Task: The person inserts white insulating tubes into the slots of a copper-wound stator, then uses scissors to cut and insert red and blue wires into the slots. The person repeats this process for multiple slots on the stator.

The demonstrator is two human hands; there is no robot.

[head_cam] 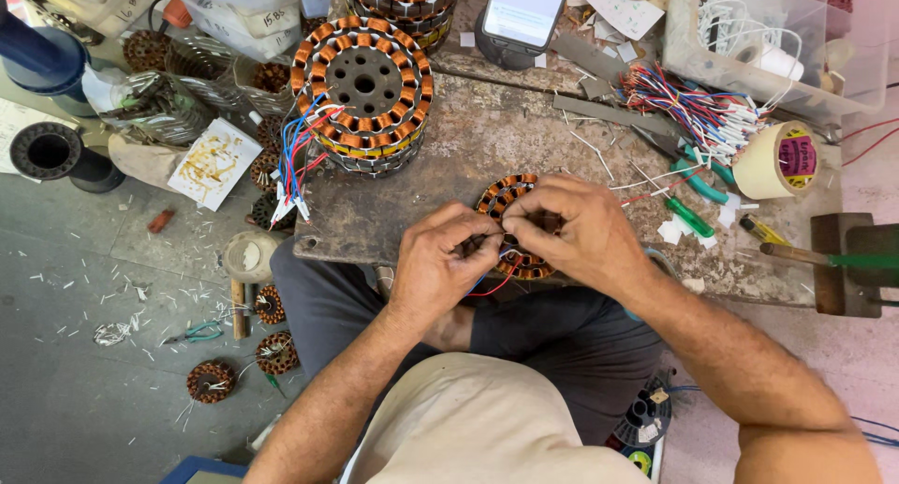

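Both forearms come up from the lower edge of the view and meet over the near edge of the worn workbench (449,156), wrists bent slightly inward; the left hand (445,259) is curled, its fingertips pinched tight on the thin wires at the near left rim of a small copper-wound stator (510,203), knuckles facing up; the right hand (571,231) lies over the stator's right half, palm down, fingers bent and closed on the same wires so that the two sets of fingertips meet; red and blue leads (492,283) loop out below the hands past the bench's near edge; the stator itself lies flat near the middle of that near edge, mostly covered by the hands; just right of it, green-handled pliers (698,180) lie on the bench, and beyond them, near the right edge, a roll of cream tape (777,161); farther back toward the left corner stands a stack of larger stators (365,95) with red, blue and white leads hanging off its left side; a bundle of cut wires (693,105) lies toward the far right; a phone (524,11) leans at the far edge
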